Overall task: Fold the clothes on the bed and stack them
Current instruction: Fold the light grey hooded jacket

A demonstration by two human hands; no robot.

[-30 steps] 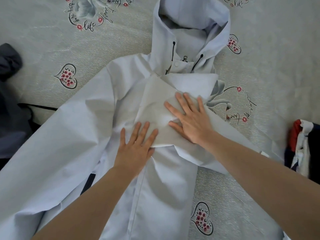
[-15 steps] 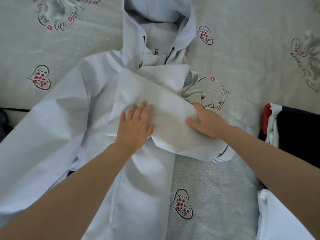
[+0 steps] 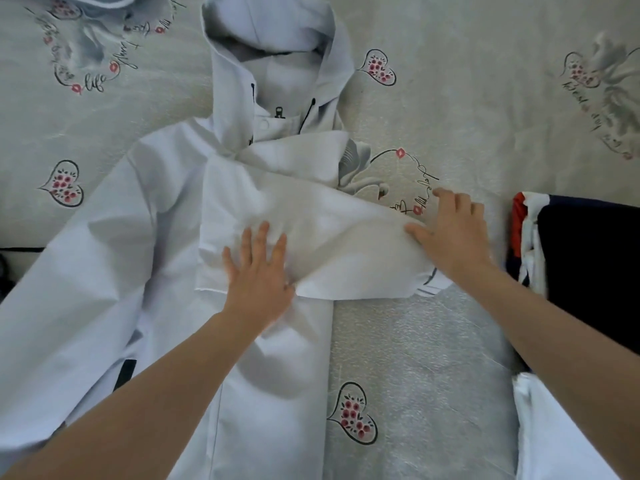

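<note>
the white hooded jacket (image 3: pixel 166 271) lies face up on the bed sheet (image 3: pixel 433 341). left hand (image 3: pixel 258 271) presses flat on the folded sleeve (image 3: pixel 329 233); right hand (image 3: pixel 453 233) rests open at its outer end. slick fabric may spring open if the pressure lifts.

A bed (image 3: pixel 450 341) fills nearly the whole view, covered by a pale grey-green bedspread (image 3: pixel 467 109) with a slightly crinkled, textured surface. It is printed with outlined hearts holding small red flowers (image 3: pixel 355 415), grey blossoms and looping black script dotted with red. Soft, even light falls across it, and a narrow dark strip (image 3: pixel 20 250) shows at the left edge.
</note>
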